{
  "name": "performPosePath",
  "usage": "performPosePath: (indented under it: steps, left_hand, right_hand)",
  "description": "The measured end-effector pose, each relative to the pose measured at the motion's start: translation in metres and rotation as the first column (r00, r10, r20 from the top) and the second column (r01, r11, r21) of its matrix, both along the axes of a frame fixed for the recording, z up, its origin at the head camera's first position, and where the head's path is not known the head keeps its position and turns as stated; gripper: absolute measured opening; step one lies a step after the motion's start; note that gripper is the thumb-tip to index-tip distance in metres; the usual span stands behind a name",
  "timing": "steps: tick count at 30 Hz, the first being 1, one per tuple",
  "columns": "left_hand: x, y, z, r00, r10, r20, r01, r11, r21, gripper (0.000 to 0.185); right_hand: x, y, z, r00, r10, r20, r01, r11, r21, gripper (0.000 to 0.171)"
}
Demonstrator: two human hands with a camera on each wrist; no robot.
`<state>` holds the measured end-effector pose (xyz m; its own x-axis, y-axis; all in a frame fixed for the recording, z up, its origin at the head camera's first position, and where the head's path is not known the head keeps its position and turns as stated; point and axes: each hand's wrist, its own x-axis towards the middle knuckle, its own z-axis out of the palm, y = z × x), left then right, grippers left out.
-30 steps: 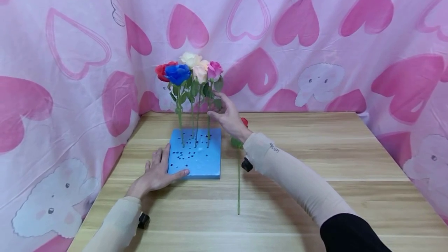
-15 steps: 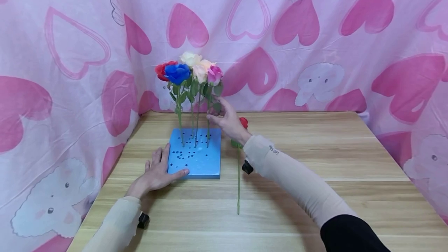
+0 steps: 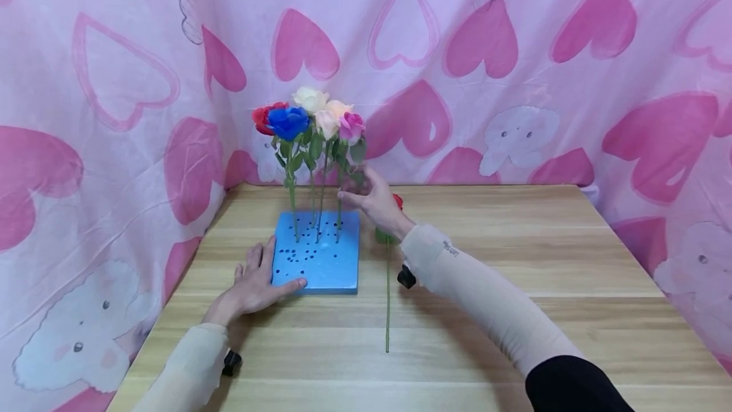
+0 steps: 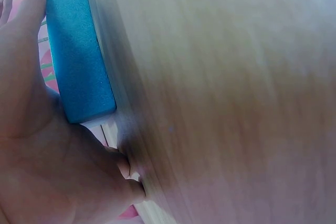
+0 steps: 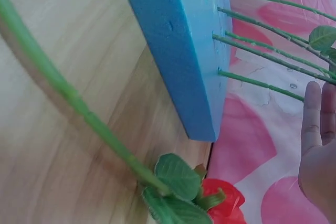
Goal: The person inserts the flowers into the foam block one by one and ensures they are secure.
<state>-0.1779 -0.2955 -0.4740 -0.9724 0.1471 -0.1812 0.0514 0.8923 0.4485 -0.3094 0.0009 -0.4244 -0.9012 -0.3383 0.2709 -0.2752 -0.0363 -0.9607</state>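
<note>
Left hand: I keep it spread flat, bracing the foam block.
Loose rose: lying beside the block.
Right hand: fingers straight, just beside the pink rose's stem.
Risk: a nudge could tip stems.

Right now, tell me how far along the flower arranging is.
Done: five roses, red, blue, cream, peach and pink, stand upright with their stems pushed into the blue foam block. In hand: the left hand rests flat against the block's near left corner, and the right hand is open beside the pink rose's stem; contact is unclear. Left: one red rose lies on the table beside the block.
</note>
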Motion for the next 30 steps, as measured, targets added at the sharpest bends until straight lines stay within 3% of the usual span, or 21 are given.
performPosePath:
  steps: [8, 16, 30]
  left_hand:
    - [0.006, 0.001, -0.005, 1.0, -0.004, 0.002, 0.004, 1.0, 0.0, 0.129]
    - [0.006, 0.001, -0.006, 1.0, -0.021, -0.022, 0.021, 1.0, 0.002, 0.128]
    - [0.001, -0.002, -0.001, 0.999, -0.023, -0.034, 0.024, 1.0, 0.011, 0.127]
  right_hand:
    - [0.01, 0.013, -0.009, 0.996, 0.026, 0.082, -0.023, 0.999, -0.045, 0.062]
    - [0.009, 0.023, -0.016, 0.995, 0.057, 0.085, -0.045, 0.989, -0.14, 0.063]
    - [0.008, 0.052, -0.009, 0.99, 0.065, 0.126, -0.039, 0.979, -0.201, 0.06]
